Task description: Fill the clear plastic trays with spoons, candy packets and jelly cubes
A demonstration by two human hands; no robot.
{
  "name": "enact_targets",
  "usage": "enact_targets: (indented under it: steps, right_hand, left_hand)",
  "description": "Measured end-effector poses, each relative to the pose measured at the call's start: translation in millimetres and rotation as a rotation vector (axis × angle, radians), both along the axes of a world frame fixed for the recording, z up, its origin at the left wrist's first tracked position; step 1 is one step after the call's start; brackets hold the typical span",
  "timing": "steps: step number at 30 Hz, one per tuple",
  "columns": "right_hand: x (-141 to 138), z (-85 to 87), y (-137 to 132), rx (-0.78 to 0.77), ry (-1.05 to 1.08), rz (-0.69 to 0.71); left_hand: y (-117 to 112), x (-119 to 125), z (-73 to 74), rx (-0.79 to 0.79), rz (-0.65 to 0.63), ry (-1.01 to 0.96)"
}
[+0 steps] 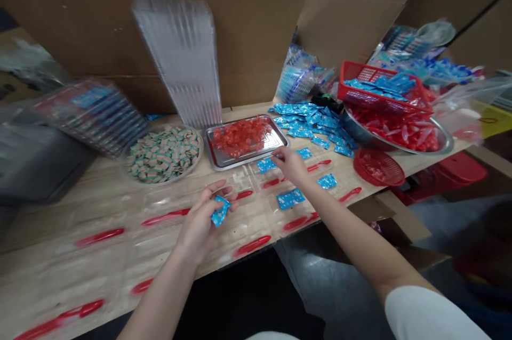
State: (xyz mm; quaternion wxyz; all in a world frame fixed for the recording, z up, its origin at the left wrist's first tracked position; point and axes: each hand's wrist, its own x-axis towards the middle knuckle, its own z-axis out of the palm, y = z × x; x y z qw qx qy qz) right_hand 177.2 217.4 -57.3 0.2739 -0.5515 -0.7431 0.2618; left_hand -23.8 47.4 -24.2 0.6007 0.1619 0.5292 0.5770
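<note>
My left hand (205,218) is closed on a small blue packet (220,211) above the wooden table (36,270). My right hand (290,163) reaches forward, its fingers pinched on another blue packet (266,165) lying just in front of a metal tray (276,144) of red wrapped sweets (241,135). Clear blister trays (256,212) cover the table, each with a red spoon (252,245) in it. Some also hold a blue packet (290,198).
A round dish of green and pink sweets (163,154) sits left of the metal tray. A heap of blue packets (312,121), a red basket (380,88), a steel bowl of red spoons (400,132) and a small red basket (379,167) stand right. Cardboard walls close the back.
</note>
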Motion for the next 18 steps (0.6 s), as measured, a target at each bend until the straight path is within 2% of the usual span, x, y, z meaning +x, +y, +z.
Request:
enact_targets:
  steps: [3, 5, 6, 9, 11, 12, 14, 16, 18]
  right_hand:
    - [-12, 4.3, -12, 0.234, -0.132, 0.017]
    - [-25, 12.4, -37, 0.237, -0.05, 0.007]
    - [-32, 16.7, -51, 0.143, 0.031, 0.044]
    - [-56, 25.1, -92, -0.411, 0.33, 0.318]
    - [-69, 26.2, -108, -0.681, 0.495, 0.402]
    - [-75, 25.9, -111, -0.732, 0.555, 0.38]
    - [-83, 24.7, -109, -0.726, 0.631, 0.272]
    - [-91, 23.0, -101, -0.701, 0.644, 0.182]
    - [-100, 20.5, -92, -0.676, 0.595, 0.152]
  left_hand:
    - [-12, -10, 1.2, 0.02, -0.006, -0.064]
    - [-15, -10, 0.7, 0.012, 0.007, 0.004]
    - [-15, -8, -0.1, 0.005, 0.006, 0.047]
    - [-11, -3, -5.0, 0.023, -0.011, 0.168]
    - [-8, -3, -9.9, 0.083, 0.005, 0.262]
    - [-7, -5, -12.5, 0.111, 0.02, 0.299]
    - [-4, -14, -17.5, 0.127, 0.013, 0.332]
    - [1, -29, -21.9, 0.1, -0.051, 0.361]
    - [11, -47, -25.5, 0.095, -0.111, 0.476]
